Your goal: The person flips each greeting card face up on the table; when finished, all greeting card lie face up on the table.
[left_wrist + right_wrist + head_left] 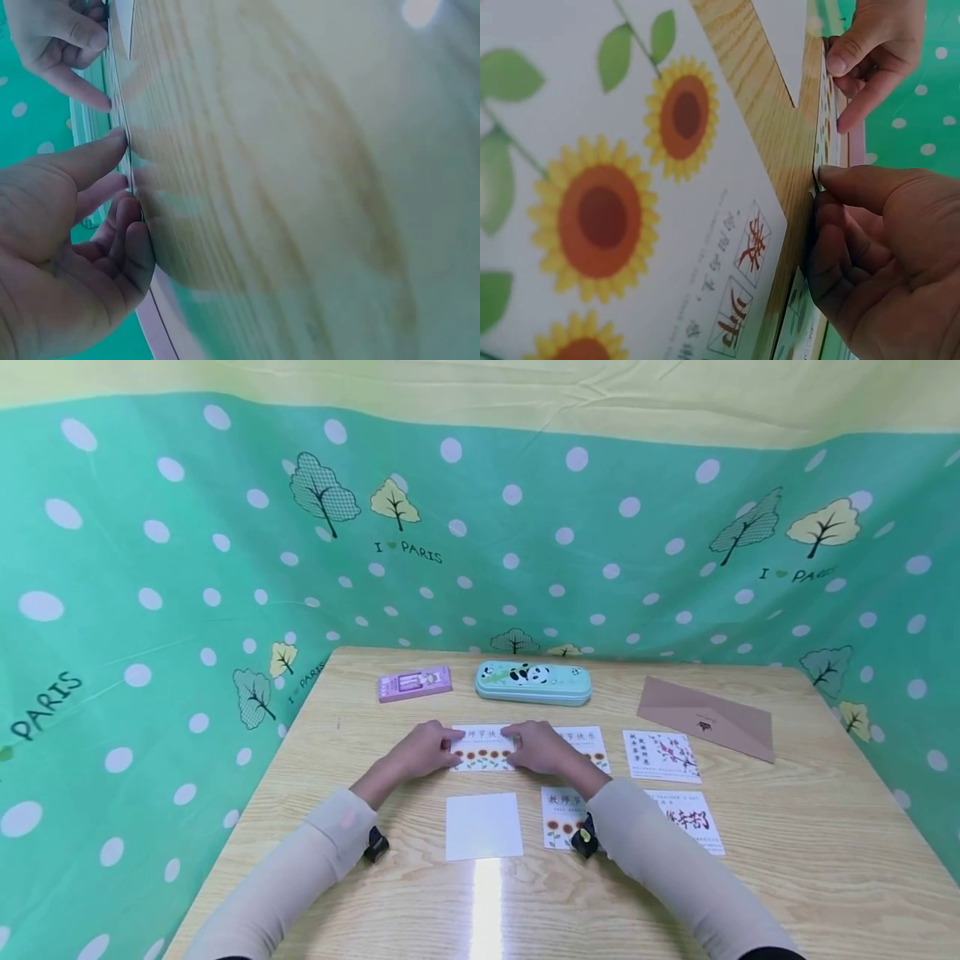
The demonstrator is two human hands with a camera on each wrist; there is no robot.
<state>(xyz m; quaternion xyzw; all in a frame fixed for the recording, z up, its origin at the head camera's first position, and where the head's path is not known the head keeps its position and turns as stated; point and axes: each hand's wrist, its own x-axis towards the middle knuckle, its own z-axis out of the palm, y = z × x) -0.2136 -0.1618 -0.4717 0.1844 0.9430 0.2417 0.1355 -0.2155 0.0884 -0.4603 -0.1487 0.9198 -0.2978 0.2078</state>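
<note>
In the head view a white greeting card point(483, 760) with a row of sunflowers lies low over the tabletop between both hands. My left hand point(429, 748) holds its left edge, thumb at the near corner and index finger at the far one. At the right edge my right hand point(542, 747) holds it the same way. The right wrist view shows the right thumb point(855, 184) on the card's edge, the other fingers curled beneath. A second sunflower card point(581, 739) lies partly hidden behind the right hand. Nearer me is a blank white card point(483, 827).
A third sunflower card point(561, 835) lies under the right forearm, beside a card with red lettering point(690, 818). Farther right are a blossom card point(662, 756) and a brown envelope point(708, 717). A panda pencil case point(533, 683) and a purple box point(415, 683) stand at the back.
</note>
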